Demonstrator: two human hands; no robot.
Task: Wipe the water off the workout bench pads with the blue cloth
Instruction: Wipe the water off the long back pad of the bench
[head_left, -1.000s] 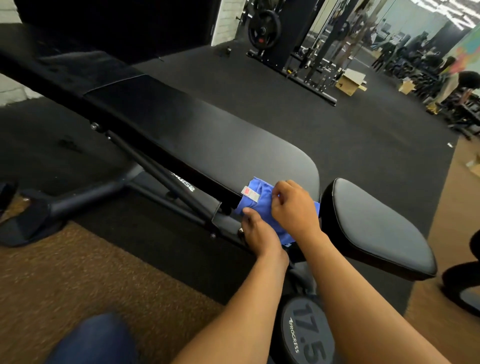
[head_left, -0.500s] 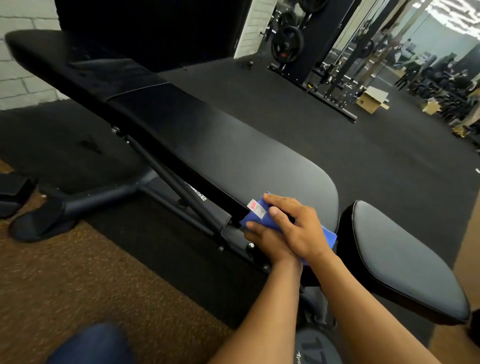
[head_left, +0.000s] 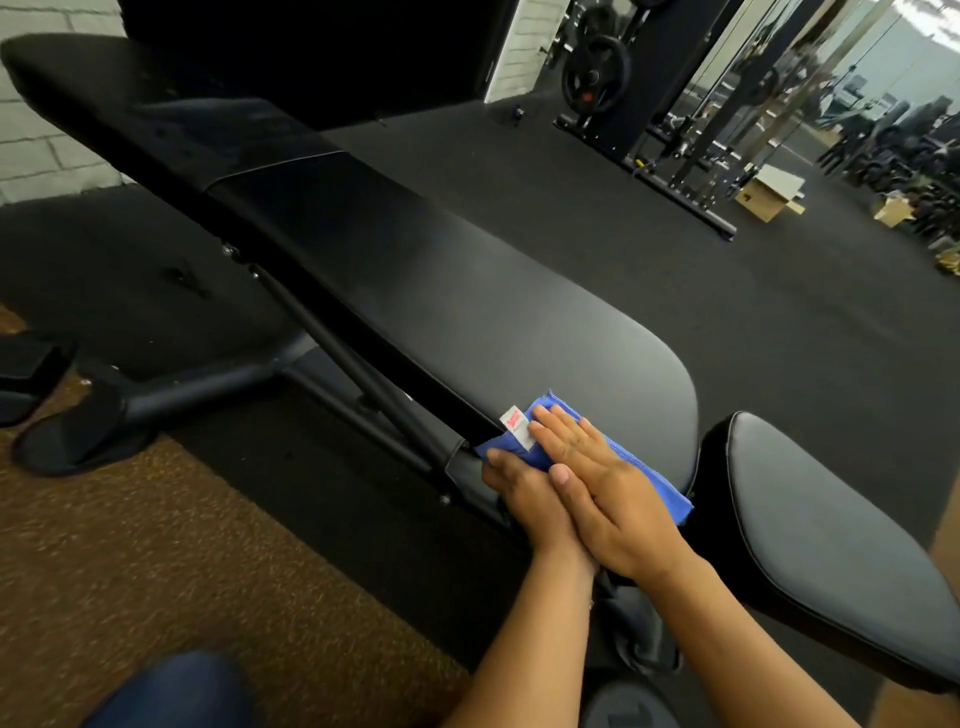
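The workout bench's long black back pad (head_left: 467, 291) slopes up to the far left, and its separate seat pad (head_left: 831, 545) lies at the right. A folded blue cloth (head_left: 670, 499) with a white tag sits on the near end of the back pad, hanging over its near edge. My right hand (head_left: 608, 488) lies flat on top of it, fingers straight, pressing down. Beside and partly under it, my left hand (head_left: 530, 504) rests against the cloth at the pad's edge, thumb touching the cloth's corner. Its fingers are mostly hidden.
The bench's dark frame and foot (head_left: 171, 400) stand on black rubber floor beside brown carpet (head_left: 156, 571). A rack with a weight plate (head_left: 595, 73) and cardboard boxes (head_left: 769, 192) are far behind. A dumbbell end (head_left: 628, 706) and my knee (head_left: 171, 691) are below.
My right hand's curled fingers have straightened and now lie flat on the cloth. Both hands and the cloth slid slightly up onto the back pad. The view shifted.
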